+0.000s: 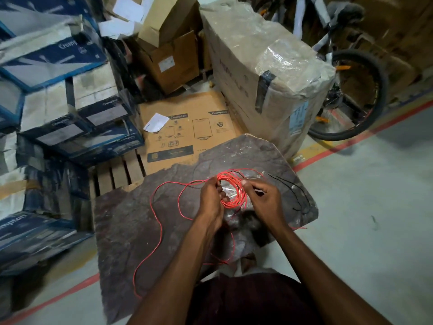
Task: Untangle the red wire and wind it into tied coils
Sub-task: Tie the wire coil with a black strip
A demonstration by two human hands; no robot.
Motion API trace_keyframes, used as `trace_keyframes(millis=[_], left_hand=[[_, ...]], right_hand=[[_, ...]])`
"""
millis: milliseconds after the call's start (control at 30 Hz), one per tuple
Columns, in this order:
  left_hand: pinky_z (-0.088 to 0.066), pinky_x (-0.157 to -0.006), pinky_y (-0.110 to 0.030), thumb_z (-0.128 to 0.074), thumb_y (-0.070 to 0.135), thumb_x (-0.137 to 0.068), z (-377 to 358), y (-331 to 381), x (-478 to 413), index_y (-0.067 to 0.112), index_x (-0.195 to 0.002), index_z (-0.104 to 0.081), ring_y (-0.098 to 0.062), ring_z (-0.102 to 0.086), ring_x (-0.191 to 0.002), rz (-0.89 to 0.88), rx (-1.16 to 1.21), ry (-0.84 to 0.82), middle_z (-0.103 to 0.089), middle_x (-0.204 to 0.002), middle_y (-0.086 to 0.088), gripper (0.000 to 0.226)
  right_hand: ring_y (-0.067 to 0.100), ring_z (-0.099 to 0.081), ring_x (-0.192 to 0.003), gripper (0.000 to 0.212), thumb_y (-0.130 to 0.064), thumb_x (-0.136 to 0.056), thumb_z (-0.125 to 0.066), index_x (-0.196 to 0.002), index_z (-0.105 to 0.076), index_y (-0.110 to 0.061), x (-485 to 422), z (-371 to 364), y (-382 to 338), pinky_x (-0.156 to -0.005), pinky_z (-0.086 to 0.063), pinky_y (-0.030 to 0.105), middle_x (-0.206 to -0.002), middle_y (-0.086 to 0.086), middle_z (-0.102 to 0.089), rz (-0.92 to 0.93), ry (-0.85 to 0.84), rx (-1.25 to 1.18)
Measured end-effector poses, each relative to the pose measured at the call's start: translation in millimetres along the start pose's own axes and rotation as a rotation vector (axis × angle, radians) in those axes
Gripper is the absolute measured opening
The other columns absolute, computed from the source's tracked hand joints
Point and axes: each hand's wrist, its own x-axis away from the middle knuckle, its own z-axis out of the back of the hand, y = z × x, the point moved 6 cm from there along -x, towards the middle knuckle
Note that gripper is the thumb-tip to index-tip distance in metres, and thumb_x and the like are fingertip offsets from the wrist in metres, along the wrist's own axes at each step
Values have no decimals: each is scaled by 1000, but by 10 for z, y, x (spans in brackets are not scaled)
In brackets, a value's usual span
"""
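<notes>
Red wire (230,202) is mostly a coil in the middle of the frame, held up over the dark counter (131,219). Left hand (210,200) has its fingers curled round the coil's left side, right hand (266,198) grips the right side. A loose tail snakes off across the counter toward the lower left.

Wire coil (232,191) held between left hand (212,198) and right hand (264,198), over slab (131,221). Stacked boxes (58,109) left, wrapped carton (257,73) behind, bicycle (356,95) behind-right.
</notes>
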Motion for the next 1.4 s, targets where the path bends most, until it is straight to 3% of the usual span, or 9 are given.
trace_keyframes(millis=[133,433,600,733,1000,1133,1233,1333,1400], left_hand=[[-25,-32,-16,-37,14,-101,-96,-274,-27,19,-68,-39,-1,-29,-28,70,-40,-9,-32,-35,8,34],[-23,-35,-18,-41,16,-99,-98,-468,-191,20,-67,-39,-3,-22,-32,124,-28,-27,-25,-41,12,32],[-25,-34,-18,-42,16,-100,-48,-508,-214,19,-68,-40,-4,-21,-32,149,-11,-28,-23,-41,11,32],[-23,-36,-19,-43,17,-100,0,-521,-239,19,-68,-40,-4,-21,-32,158,4,-19,-23,-41,11,32],[-23,-38,-20,-42,16,-98,58,-453,-280,19,-68,-41,-4,-21,-33,164,64,-6,-25,-42,11,31],[-23,-38,-20,-42,18,-100,37,-418,-267,18,-68,-42,-4,-22,-33,172,90,-11,-27,-42,9,32],[-23,-36,-20,-41,18,-102,28,-389,-257,18,-69,-42,-4,-22,-31,181,111,-8,-26,-41,8,33],[-23,-34,-18,-40,16,-102,27,-311,-234,17,-69,-41,-4,-22,-31,164,114,-16,-25,-41,9,33],[-23,-34,-17,-39,16,-102,26,-243,-212,17,-69,-41,-4,-22,-31,148,120,-27,-26,-41,10,33]], right_hand=[[13,-75,-90,22,-38,-91,-73,-92,-81,-18,-64,238,259,-85,-59,38,-91,-8,-80,-63,46,33],[8,-71,-71,10,-23,-90,-73,-91,-81,-16,-295,649,819,-72,-56,30,-81,-2,-78,-224,116,215],[34,-71,-99,19,-12,-87,-72,-104,-80,-7,-377,1028,937,-90,-49,33,-103,18,-77,-266,199,552],[41,-68,-96,19,-18,-90,-65,-104,-77,-12,-422,1152,968,-82,-53,39,-101,20,-74,-298,153,706],[43,-63,-96,15,-23,-96,-56,-94,-64,-10,-422,1051,848,-76,-49,44,-100,20,-66,-293,115,756],[39,-63,-89,18,-20,-96,-57,-79,-52,-18,-443,1017,747,-69,-41,35,-88,14,-63,-278,123,735],[33,-63,-83,15,-20,-93,-57,-79,-61,-18,-456,955,657,-69,-39,31,-77,1,-59,-250,141,640],[24,-62,-79,13,-19,-94,-61,-85,-69,-17,-469,854,506,-69,-35,24,-80,5,-69,-204,163,549],[14,-58,-68,9,-15,-94,-65,-88,-72,-12,-481,762,366,-63,-37,15,-75,-2,-67,-204,152,460]])
